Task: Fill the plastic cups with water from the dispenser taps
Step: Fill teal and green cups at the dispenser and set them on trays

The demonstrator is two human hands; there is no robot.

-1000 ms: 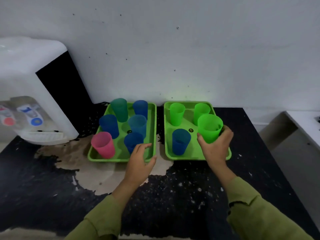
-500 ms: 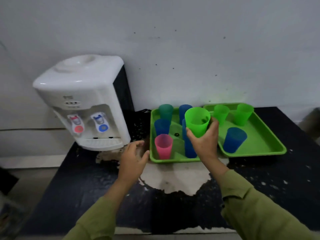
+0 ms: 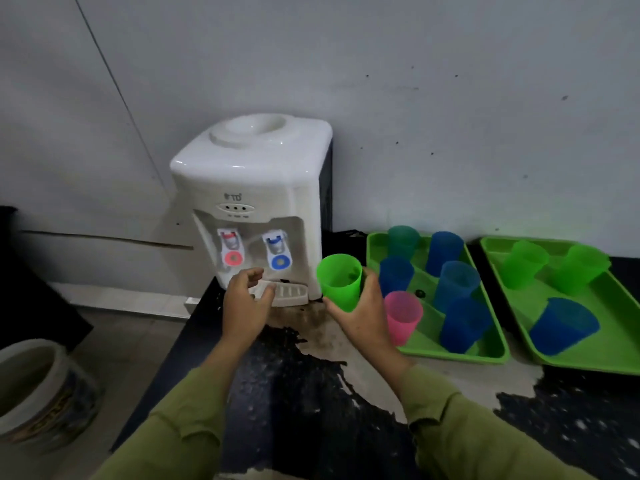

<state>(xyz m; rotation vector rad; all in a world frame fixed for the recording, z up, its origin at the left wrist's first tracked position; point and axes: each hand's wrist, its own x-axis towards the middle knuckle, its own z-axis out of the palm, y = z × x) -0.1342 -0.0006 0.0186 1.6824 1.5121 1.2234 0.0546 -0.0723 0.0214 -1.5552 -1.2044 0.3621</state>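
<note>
A white water dispenser point(image 3: 256, 174) stands against the wall, with a red tap point(image 3: 231, 251) and a blue tap point(image 3: 278, 254) above its drip tray point(image 3: 289, 294). My right hand point(image 3: 363, 320) grips a bright green cup point(image 3: 340, 282) upright, just right of the drip tray and below the blue tap's level. My left hand point(image 3: 246, 299) hovers open in front of the drip tray, fingers curled, holding nothing. A pink cup point(image 3: 403, 317) and several blue and teal cups stand in the near green tray point(image 3: 485, 355).
A second green tray point(image 3: 623, 327) at the right holds two green cups and one blue cup point(image 3: 562, 327). The black counter point(image 3: 311, 403) has a worn pale patch. A round bucket point(image 3: 38, 389) sits on the floor at the left.
The view has swung left, bringing the dispenser to the centre. My right hand has carried the green cup from the right tray towards the dispenser. My left hand has moved up to the drip tray.
</note>
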